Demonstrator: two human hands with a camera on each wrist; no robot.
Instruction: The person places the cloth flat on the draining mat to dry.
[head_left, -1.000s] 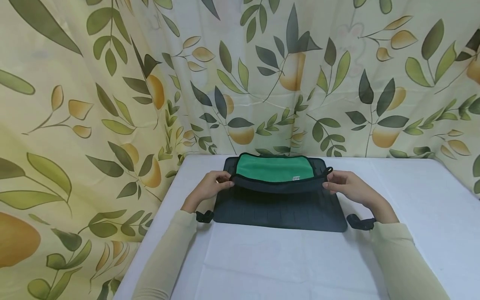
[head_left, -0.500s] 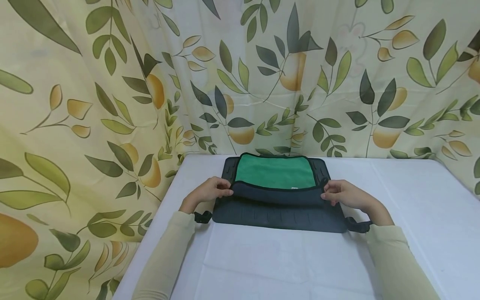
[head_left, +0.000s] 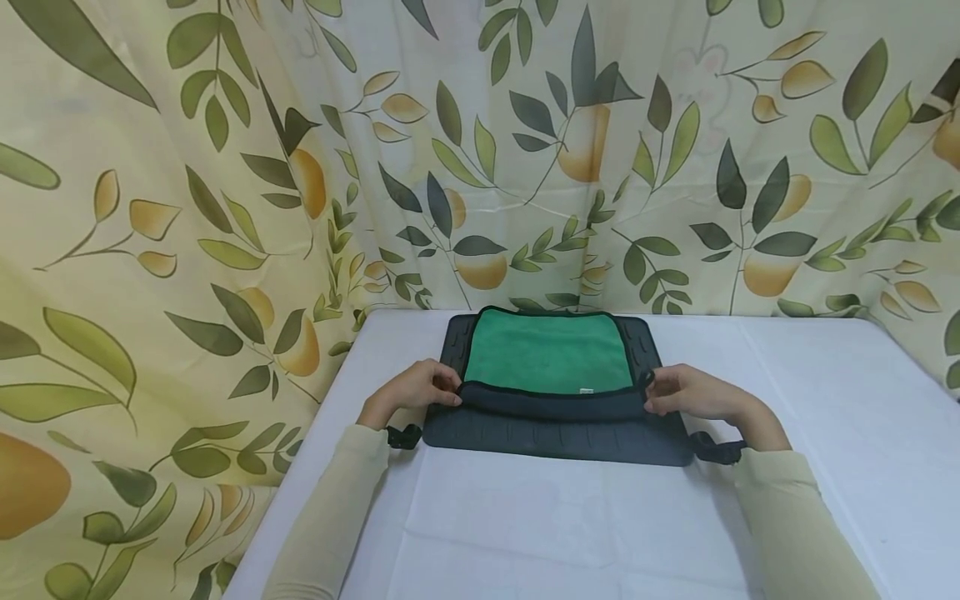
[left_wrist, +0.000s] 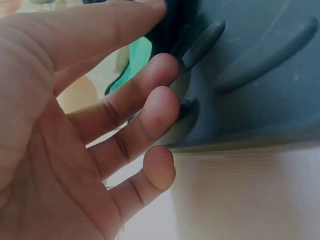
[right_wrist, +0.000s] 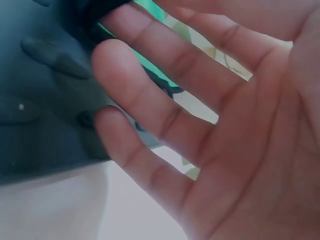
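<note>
A green cloth (head_left: 551, 354) with black edging, a small white label and a dark grey underside lies on a dark ridged mat (head_left: 555, 440). Its near edge is turned up, so a strip of the grey side faces me. At the near left corner, my left hand (head_left: 412, 387) pinches the cloth between thumb and finger. My right hand (head_left: 697, 393) pinches the near right corner, beside a black loop (head_left: 648, 380). In the left wrist view the other fingers (left_wrist: 159, 112) hang loosely over the mat. The right wrist view shows the cloth's dark edge at the fingertips, partly cut off.
The mat rests on a table with a white cover (head_left: 540, 525). Behind and to the left hangs a leaf-and-fruit patterned curtain (head_left: 510, 167). A dark wrist strap mount sits at each wrist, close to the mat's sides.
Both hands have drawn the cloth's near edge toward me and lowered it to the mat. More of the green side now shows, and the grip at both corners stays.
</note>
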